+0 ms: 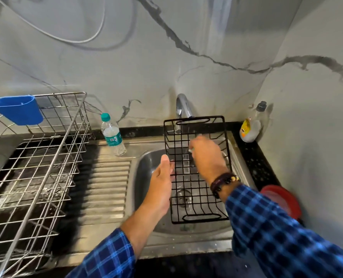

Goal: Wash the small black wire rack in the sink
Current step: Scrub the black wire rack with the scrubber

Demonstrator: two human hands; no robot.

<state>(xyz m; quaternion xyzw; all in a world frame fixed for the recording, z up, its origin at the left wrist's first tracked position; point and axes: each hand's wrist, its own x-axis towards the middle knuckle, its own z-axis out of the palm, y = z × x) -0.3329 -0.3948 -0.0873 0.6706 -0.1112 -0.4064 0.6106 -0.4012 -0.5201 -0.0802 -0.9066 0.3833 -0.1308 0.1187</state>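
Observation:
A small black wire rack (190, 197) is held tilted over the steel sink (144, 163), its far end up under the tap (181, 106). My left hand (162, 177) grips the rack's left edge, thumb on top. My right hand (205, 155) lies over the rack's middle wires with the fingers curled down, blurred, so I cannot tell whether it grips a wire or only rubs. A thin stream of water falls from the tap through the rack near my right fingers. The drain (183, 197) shows through the wires.
A large steel wire dish basket (46, 161) with a blue plastic cup (18, 110) clipped on stands on the draining board at left. A water bottle (112, 134) stands behind the sink. A dish soap bottle (251, 125) sits in the right corner, a red lid (285, 199) at right.

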